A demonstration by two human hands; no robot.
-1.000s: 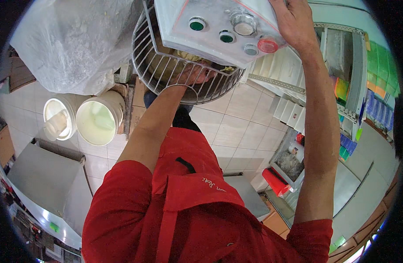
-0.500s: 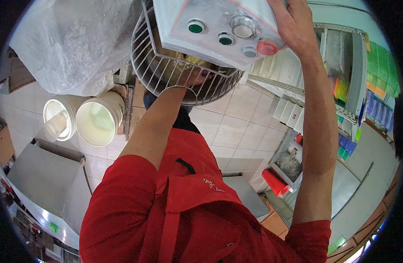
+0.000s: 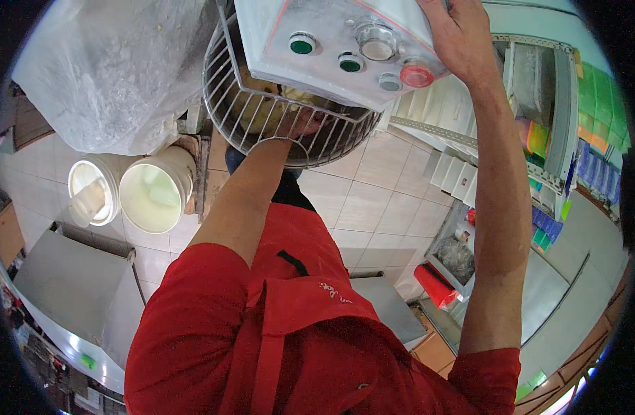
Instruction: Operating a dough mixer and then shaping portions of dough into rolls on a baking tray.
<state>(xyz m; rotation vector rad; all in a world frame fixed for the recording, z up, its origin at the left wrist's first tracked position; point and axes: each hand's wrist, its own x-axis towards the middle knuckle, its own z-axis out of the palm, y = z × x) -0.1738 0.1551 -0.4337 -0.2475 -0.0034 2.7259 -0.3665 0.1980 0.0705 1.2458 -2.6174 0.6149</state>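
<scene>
My left arm goes through the round opening of a wire guard (image 3: 330, 153) into a metal mixer bowl (image 3: 224, 114). My left hand (image 3: 305, 124) is inside, seen only in part through the wires, beside pale yellow dough (image 3: 262, 114). Its fingers are too hidden to read. Over the bowl hangs the white mixer head (image 3: 317, 69), which carries green, grey and red buttons and a round knob. My right hand (image 3: 464, 41) rests against the right side of that head, thumb apart from the fingers, some of which run out of the picture.
Two white buckets (image 3: 151, 197) stand on the tiled floor at left, under a large clear plastic-wrapped bulk (image 3: 117, 76). A metal-topped box (image 3: 72, 283) is at lower left. Shelving (image 3: 563, 117) with coloured packs lines the right, near a tray of mixed items (image 3: 455, 252).
The dough seen through the guard has shifted, with more of a pale lump showing at left. The mixer head sits slightly farther left in view. Both hands stay in nearly the same places.
</scene>
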